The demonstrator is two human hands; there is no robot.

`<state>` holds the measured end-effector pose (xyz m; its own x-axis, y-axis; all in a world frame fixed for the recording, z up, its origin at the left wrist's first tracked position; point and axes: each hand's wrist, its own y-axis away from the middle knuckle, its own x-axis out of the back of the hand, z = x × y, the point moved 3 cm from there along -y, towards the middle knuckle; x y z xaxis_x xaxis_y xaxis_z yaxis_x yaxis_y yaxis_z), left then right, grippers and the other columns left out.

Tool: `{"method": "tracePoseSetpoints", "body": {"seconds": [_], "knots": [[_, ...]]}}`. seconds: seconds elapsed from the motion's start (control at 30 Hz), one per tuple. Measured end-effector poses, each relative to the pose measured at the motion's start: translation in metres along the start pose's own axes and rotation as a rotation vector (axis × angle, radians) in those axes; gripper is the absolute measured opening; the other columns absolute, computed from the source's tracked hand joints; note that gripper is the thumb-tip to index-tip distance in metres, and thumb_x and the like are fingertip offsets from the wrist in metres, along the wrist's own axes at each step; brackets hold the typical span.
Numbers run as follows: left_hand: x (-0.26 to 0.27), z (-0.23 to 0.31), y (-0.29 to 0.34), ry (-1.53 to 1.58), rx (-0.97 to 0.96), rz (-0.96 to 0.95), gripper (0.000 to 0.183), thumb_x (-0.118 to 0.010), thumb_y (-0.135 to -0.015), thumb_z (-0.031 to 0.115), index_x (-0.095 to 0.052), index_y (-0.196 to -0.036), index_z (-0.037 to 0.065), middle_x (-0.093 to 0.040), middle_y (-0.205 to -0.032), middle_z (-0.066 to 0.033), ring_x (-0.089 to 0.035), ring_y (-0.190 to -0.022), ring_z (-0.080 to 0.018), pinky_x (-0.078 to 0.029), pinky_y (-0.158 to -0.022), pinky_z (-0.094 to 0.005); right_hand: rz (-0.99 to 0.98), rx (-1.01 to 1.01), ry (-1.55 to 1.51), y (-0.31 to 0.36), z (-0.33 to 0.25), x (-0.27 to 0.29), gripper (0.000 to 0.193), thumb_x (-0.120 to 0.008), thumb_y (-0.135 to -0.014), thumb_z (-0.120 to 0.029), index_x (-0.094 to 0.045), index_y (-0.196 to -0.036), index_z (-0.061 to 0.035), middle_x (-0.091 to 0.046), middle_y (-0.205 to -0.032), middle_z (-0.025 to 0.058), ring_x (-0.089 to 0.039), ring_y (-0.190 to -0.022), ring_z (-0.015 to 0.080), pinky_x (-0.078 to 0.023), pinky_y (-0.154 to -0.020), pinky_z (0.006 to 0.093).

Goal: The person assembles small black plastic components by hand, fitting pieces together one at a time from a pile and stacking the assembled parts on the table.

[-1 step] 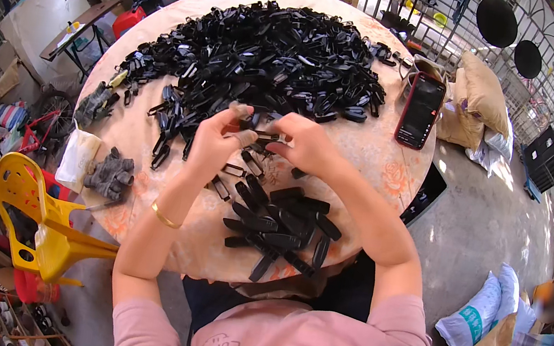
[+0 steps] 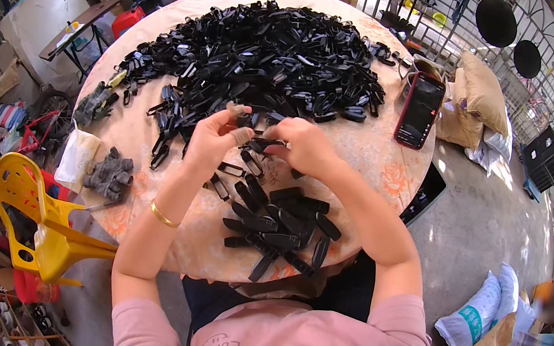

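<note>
My left hand and my right hand meet over the middle of the round table, fingers pinched close together. The left thumb and a left fingertip have pale wraps on them. A small black plastic piece shows at my right fingertips; the left fingers close on a dark piece mostly hidden by them. Beyond the hands spreads a large heap of small black plastic pieces, some like narrow open frames. Several loose frame-like pieces lie just below my hands. Nearer me is a small pile of solid, elongated black pieces.
A phone leans against a container at the table's right. Dark grey gloves and a white packet lie at the left edge of the floral tablecloth. A yellow chair stands left; sacks are on the right.
My right fingers have shifted slightly, and the piece at them now sits at a slightly different angle. Both hands stay in nearly the same place; the heap and pile look unchanged.
</note>
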<state>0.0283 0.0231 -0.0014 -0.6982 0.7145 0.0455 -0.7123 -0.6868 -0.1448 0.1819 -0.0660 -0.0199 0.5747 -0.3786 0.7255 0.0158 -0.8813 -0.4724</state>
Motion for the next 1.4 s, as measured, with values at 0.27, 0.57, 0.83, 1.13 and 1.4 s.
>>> {"method": "tracePoseSetpoints", "body": {"seconds": [0.27, 0.57, 0.83, 1.13, 1.4], "knots": [[0.004, -0.016, 0.004, 0.422, 0.185, -0.026, 0.029, -0.052, -0.088, 0.010, -0.050, -0.116, 0.003, -0.057, -0.096, -0.0044, -0.059, -0.087, -0.0177, -0.052, -0.076, -0.0321, -0.011, 0.028, 0.191, 0.001, -0.007, -0.006, 0.009, -0.061, -0.071, -0.011, -0.057, -0.075, -0.0042, -0.057, -0.078, 0.0087, -0.054, -0.081, 0.0271, -0.047, -0.068, 0.0345], [-0.020, -0.009, 0.016, 0.430, 0.121, -0.048, 0.022, -0.052, -0.086, 0.003, -0.053, -0.108, 0.002, -0.059, -0.097, -0.0044, -0.060, -0.087, -0.0151, -0.051, -0.079, -0.0299, 0.370, -0.163, -1.103, -0.008, -0.018, 0.015, 0.041, -0.055, -0.081, 0.004, -0.042, -0.120, -0.0027, -0.055, -0.095, 0.0053, -0.057, -0.082, 0.0115, -0.051, -0.075, 0.0255], [-0.015, -0.014, 0.016, 0.393, -0.027, 0.070, 0.028, -0.058, -0.081, 0.000, -0.056, -0.109, 0.000, -0.061, -0.096, -0.0019, -0.056, -0.085, -0.0083, -0.045, -0.078, -0.0222, 0.328, -0.186, -0.812, 0.002, -0.031, -0.008, 0.027, -0.060, -0.079, -0.001, -0.055, -0.106, 0.0023, -0.057, -0.091, 0.0054, -0.057, -0.076, 0.0091, -0.049, -0.065, 0.0218], [-0.008, -0.013, 0.014, 0.354, -0.028, 0.078, 0.029, -0.059, -0.080, -0.002, -0.058, -0.109, 0.000, -0.062, -0.095, -0.0020, -0.056, -0.084, -0.0078, -0.045, -0.077, -0.0212, 0.359, -0.058, -0.449, 0.002, -0.044, 0.003, 0.021, -0.060, -0.077, 0.001, -0.057, -0.097, 0.0032, -0.054, -0.086, 0.0073, -0.057, -0.069, 0.0116, -0.049, -0.059, 0.0224], [-0.017, -0.012, 0.015, 0.440, 0.001, 0.068, 0.027, -0.059, -0.083, 0.002, -0.057, -0.110, -0.002, -0.062, -0.096, -0.0027, -0.056, -0.085, -0.0082, -0.046, -0.078, -0.0214, 0.405, 0.090, -0.161, 0.005, -0.046, 0.006, 0.020, -0.064, -0.074, 0.001, -0.056, -0.092, 0.0009, -0.054, -0.085, 0.0072, -0.058, -0.067, 0.0148, -0.048, -0.057, 0.0236]]}}
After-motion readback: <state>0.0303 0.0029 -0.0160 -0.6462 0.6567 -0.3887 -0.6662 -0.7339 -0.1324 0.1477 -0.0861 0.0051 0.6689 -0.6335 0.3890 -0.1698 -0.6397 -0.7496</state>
